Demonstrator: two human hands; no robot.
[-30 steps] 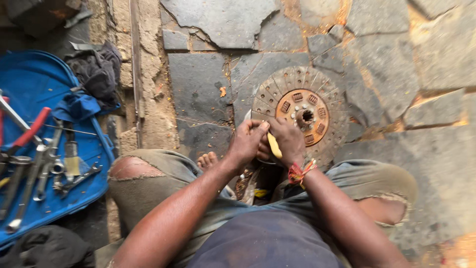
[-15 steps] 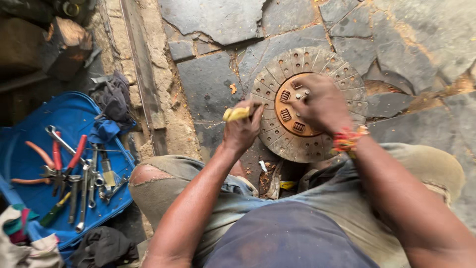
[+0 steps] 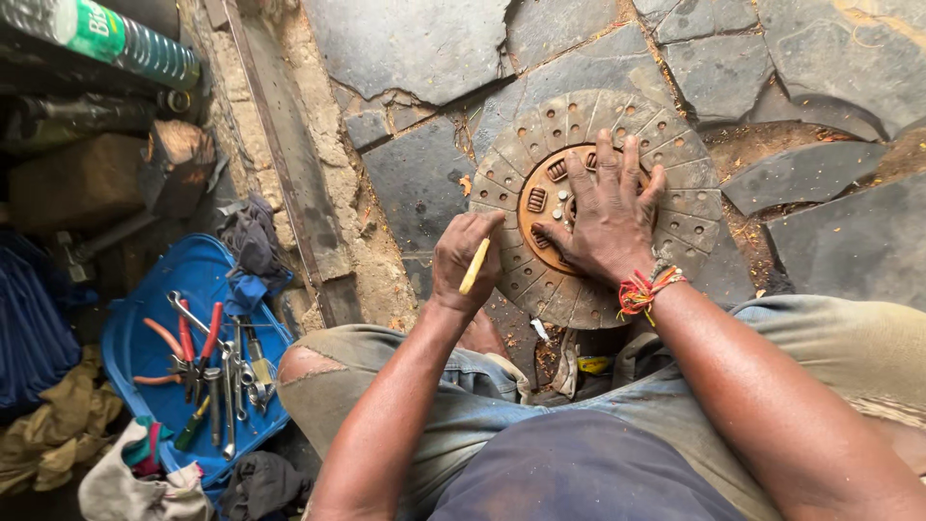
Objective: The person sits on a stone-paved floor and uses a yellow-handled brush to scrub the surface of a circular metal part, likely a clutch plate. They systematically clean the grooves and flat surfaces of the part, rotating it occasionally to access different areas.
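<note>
Round metal disc [image 3: 675, 183] lies flat on the stone floor [image 3: 424, 183]. Right hand [image 3: 606, 217] spread open, palm pressed on the disc's rusty centre. Left hand [image 3: 466, 260], at the disc's left edge, grip closed around a yellow-handled tool [image 3: 474, 266]. Blue tray [image 3: 135, 362] of tools far left.

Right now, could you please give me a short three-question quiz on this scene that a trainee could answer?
1. True or false: the right hand lies flat on the rusty clutch disc.
2. What does the left hand grip? A) red pliers B) a yellow-handled tool C) a green bottle
3. Fill in: the spanners and pliers lie in a ____ tray on the person's left.

Key: 1 true; 2 B; 3 blue.
</note>
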